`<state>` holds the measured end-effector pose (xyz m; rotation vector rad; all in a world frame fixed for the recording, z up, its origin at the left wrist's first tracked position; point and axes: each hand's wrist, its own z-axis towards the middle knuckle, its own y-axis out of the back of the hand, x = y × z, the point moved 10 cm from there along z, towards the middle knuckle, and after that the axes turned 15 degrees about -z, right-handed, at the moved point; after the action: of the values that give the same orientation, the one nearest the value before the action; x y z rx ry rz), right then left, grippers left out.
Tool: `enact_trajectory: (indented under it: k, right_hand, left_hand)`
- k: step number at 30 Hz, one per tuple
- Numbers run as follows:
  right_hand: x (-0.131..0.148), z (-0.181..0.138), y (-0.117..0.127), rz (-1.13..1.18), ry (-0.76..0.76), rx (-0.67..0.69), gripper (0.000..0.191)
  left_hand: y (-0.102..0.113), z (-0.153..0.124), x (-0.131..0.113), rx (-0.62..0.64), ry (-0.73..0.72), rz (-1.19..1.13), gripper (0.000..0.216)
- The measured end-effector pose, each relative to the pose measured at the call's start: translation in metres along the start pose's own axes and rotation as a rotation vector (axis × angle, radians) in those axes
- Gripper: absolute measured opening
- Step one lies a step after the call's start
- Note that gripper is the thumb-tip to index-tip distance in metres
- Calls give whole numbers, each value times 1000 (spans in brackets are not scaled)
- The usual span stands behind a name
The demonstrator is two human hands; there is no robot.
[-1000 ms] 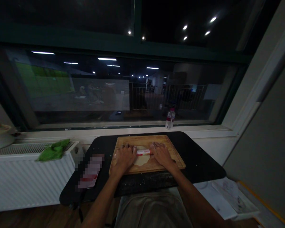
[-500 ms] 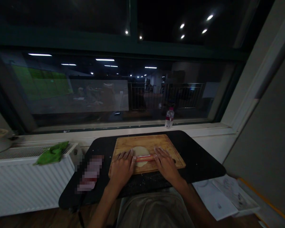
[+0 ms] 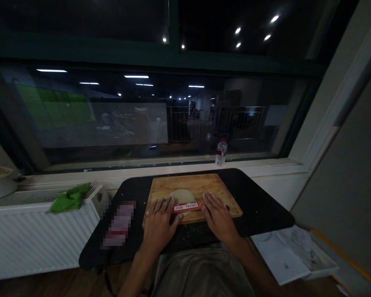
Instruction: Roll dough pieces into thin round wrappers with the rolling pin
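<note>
A rolling pin (image 3: 185, 207) with a red-and-white label lies across a flat round of dough (image 3: 182, 195) on the wooden cutting board (image 3: 200, 180). My left hand (image 3: 161, 220) rests over the pin's left end, fingers stretched forward and thumb apart. Over its right end lies my right hand (image 3: 219, 214), palm down with its fingers extended. Both hands press on the pin without wrapping round it and hide its ends. White flour shows on the fingertips.
The board sits on a black table (image 3: 259, 206). A blurred-out flat item (image 3: 119, 225) lies at its left. On the sill stands a water bottle (image 3: 221, 152). A green cloth (image 3: 70, 199) hangs on the radiator (image 3: 40, 239). Papers (image 3: 284, 255) are at lower right.
The rolling pin has turned, so its label now faces up. It has shifted slightly toward me on the dough, and my left thumb has spread away from the fingers.
</note>
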<state>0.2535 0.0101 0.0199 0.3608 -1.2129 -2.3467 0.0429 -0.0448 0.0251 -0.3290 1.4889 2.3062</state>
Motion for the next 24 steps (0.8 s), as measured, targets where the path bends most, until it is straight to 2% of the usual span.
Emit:
enact_trajectory:
  k: [7, 12, 16, 24]
  right_hand:
    - [0, 36, -18, -38, -41, 137, 57]
    - [2, 54, -23, -42, -60, 217, 60]
    - [2, 54, -24, -15, -57, 274, 67]
    - [1, 46, -22, 48, -38, 405, 95]
  left_hand:
    - [1, 26, 3, 34, -21, 39, 74]
    - [-3, 36, 8, 112, -11, 37, 79]
    - [-3, 38, 9, 139, 21, 36, 77]
    - [-2, 42, 8, 190, 53, 26, 74]
